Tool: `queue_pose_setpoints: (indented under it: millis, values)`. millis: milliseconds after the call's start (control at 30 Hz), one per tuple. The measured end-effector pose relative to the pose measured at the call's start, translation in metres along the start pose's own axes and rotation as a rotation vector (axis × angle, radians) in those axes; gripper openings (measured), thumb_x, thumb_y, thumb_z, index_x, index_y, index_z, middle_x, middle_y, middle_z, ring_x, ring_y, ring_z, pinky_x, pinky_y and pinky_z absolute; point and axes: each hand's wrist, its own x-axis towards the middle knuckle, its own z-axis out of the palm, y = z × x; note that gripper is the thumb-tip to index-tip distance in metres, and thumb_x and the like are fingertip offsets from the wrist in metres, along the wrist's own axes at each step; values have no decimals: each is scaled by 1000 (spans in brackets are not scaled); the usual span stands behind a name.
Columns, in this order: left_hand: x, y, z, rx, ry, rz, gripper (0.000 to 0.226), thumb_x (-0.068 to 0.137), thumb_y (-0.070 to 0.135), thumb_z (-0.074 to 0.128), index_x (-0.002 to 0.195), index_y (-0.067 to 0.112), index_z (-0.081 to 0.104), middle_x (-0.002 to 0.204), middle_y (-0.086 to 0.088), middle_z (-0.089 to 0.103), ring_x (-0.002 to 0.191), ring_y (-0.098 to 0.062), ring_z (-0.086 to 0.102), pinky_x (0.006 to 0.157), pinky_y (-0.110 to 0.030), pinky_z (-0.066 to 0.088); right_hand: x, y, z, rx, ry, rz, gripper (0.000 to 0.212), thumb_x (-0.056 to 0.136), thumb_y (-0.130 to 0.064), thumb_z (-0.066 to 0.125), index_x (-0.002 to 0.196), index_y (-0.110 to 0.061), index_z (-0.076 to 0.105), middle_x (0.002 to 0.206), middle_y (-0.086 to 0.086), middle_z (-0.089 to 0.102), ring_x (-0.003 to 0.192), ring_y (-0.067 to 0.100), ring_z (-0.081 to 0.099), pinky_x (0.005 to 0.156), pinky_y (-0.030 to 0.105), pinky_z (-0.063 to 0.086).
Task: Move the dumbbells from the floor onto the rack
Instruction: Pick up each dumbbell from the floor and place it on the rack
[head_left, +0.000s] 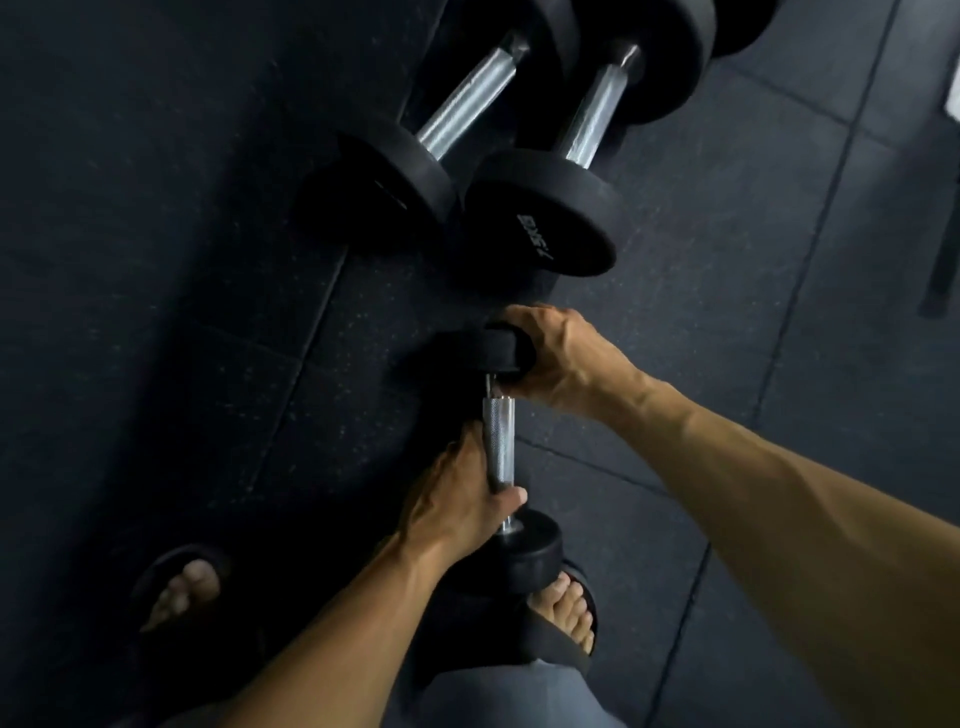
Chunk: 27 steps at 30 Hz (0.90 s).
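Left hand (462, 488) grips the dumbbell (500, 447) handle, right hand (550, 358) clasps its far head: lift level, clear of toes.

Small dumbbell (500, 447): black heads, silver knurled handle with fine cross-hatch. Two larger dumbbells (540, 156): black heads, bright chrome handles; white lettering on one end face (537, 236). Floor tiles (727, 364): dark charcoal, finely speckled, in a square grid. Sandals (558, 631): black. Garment (509, 696): grey.
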Motion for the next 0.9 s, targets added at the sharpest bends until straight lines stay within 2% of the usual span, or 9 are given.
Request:
queue_pose_setpoints:
  millis: [133,367,467,533,633,700,767,833,900]
  values:
    - [-4,0,12,-102,48,-21,86,71,28,83,139,25,31,133,0,56,118,-18,56,86,-18,37,1,4,1,15,47,-35,40,70,-31,80,104,-17,64,99,3,65,92,24,63,77,35,51]
    - [-10,9,14,-139,96,-58,78,78,23,76,142,24,31,135,-4,56,119,-23,56,95,-25,41,1,5,0,48,48,-19,39,71,-27,78,107,-20,65,98,1,68,92,23,65,80,40,53]
    - [-20,8,1,-130,71,-70,72,79,24,75,137,28,33,125,-2,62,110,-23,62,87,-26,47,-6,-3,-6,109,58,42,35,69,-26,78,101,-20,66,87,-1,69,83,19,65,71,33,51]
    - [-32,9,-14,-123,53,-69,72,78,24,76,136,29,32,121,-1,63,106,-21,63,85,-26,47,-14,-14,-16,130,69,63,33,69,-26,79,99,-21,66,82,-4,68,78,15,63,65,25,45]
    - [-56,16,-43,-113,49,-62,72,77,24,77,132,33,31,116,1,63,103,-19,62,91,-31,50,-28,-40,-39,152,85,49,37,68,-24,81,102,-23,67,83,-7,68,76,10,61,62,16,44]
    - [-75,25,-67,-116,55,-50,75,77,24,78,132,39,28,113,6,62,98,-16,62,90,-29,50,-36,-62,-59,168,101,20,35,67,-21,82,98,-21,68,77,-12,65,72,7,60,56,7,41]
    - [-97,37,-94,-134,56,-42,78,80,23,76,136,41,25,107,13,58,93,-12,62,86,-24,49,-45,-89,-85,177,117,-4,34,66,-21,82,96,-22,67,76,-13,63,71,4,59,56,6,42]
    - [-122,51,-125,-120,87,-22,72,80,23,76,130,42,27,100,14,60,92,-14,64,86,-29,52,-55,-120,-115,165,133,-37,36,65,-23,82,98,-27,67,80,-11,66,75,3,60,59,8,43]
    - [-150,67,-160,-99,115,0,64,80,24,75,121,41,28,94,9,62,88,-16,65,83,-35,55,-65,-154,-147,155,158,-67,30,66,-23,81,92,-28,66,77,-8,67,74,6,62,60,16,45]
